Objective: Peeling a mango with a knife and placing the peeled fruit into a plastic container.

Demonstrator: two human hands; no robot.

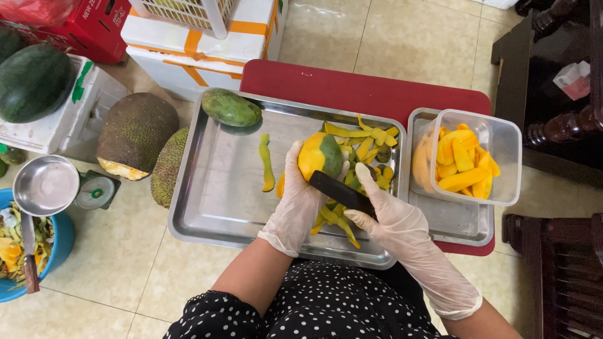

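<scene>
My gloved left hand [296, 199] grips a partly peeled mango [319, 155], yellow flesh showing with green skin left on its right side, over a large steel tray [217, 188]. My gloved right hand [384, 210] holds a black-handled peeler [339, 191] against the mango's lower side. Green-yellow peel strips [364, 139] lie piled in the tray's right half, and one strip [267, 163] lies alone in the middle. A whole green mango [230, 107] rests in the tray's far left corner.
A clear plastic box [509, 150] of yellow mango slices stands in a smaller steel tray [458, 223] on the right, both trays on a red table [352, 88]. Jackfruits [135, 132], watermelons [31, 81], a scale with a steel bowl [47, 185], a blue scrap bucket [59, 242] and foam boxes [201, 50] stand left.
</scene>
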